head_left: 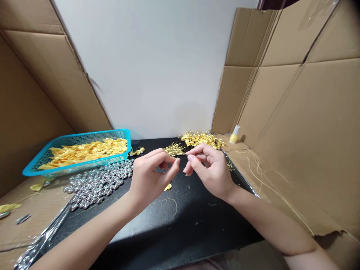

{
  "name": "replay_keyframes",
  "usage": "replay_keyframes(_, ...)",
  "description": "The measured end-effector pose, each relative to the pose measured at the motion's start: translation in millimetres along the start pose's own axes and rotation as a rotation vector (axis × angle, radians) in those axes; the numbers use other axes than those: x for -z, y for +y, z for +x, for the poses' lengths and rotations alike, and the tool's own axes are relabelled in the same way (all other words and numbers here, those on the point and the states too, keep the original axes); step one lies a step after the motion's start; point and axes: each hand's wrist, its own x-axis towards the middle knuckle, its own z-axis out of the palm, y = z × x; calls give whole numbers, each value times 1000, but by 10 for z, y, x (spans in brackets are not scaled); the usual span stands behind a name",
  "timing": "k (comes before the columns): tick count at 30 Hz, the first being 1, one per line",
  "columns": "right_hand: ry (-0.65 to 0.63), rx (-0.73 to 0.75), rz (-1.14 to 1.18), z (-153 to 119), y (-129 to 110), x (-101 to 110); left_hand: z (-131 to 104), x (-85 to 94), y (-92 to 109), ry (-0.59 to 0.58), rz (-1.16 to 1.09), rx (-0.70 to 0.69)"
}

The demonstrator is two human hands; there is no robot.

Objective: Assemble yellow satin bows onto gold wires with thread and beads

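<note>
My left hand [153, 174] is raised over the black tabletop, thumb and forefinger pinched together on something too thin to make out. Close beside it, my right hand [210, 168] also pinches with thumb and forefinger; a bit of orange-red [198, 158] shows within its curled fingers. A small gap separates the two sets of fingertips. Just behind them lies a bundle of gold wire stems [174, 149]. A small yellow ribbon piece [168, 187] lies below the left fingertips, and a loose thin thread [176, 206] curves across the table near it.
On the left stands a turquoise basket [128, 144] of yellow ribbon bows, with a spread of silver beads [98, 183] before it. Yellow bows with wire [201, 139] are heaped at the back. A thread cone [234, 135] stands right. Cardboard walls [303, 112] enclose the sides.
</note>
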Motion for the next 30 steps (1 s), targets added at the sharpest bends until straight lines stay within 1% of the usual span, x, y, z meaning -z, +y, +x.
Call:
replay_keyframes(5,-11,-18,-5,3,3,-5,-5,3,-7,-14,-24,16)
replay_keyframes(12,-6,0,-20,11,4,-4,-6,-17,-11,-26,-12,25)
replay_keyframes(25,4,12,-45,18,13,-1,0,-12,2,-26,2,18)
replay_keyframes(30,7,5,-55,16,12,-5,-3,-12,0,-22,15,37)
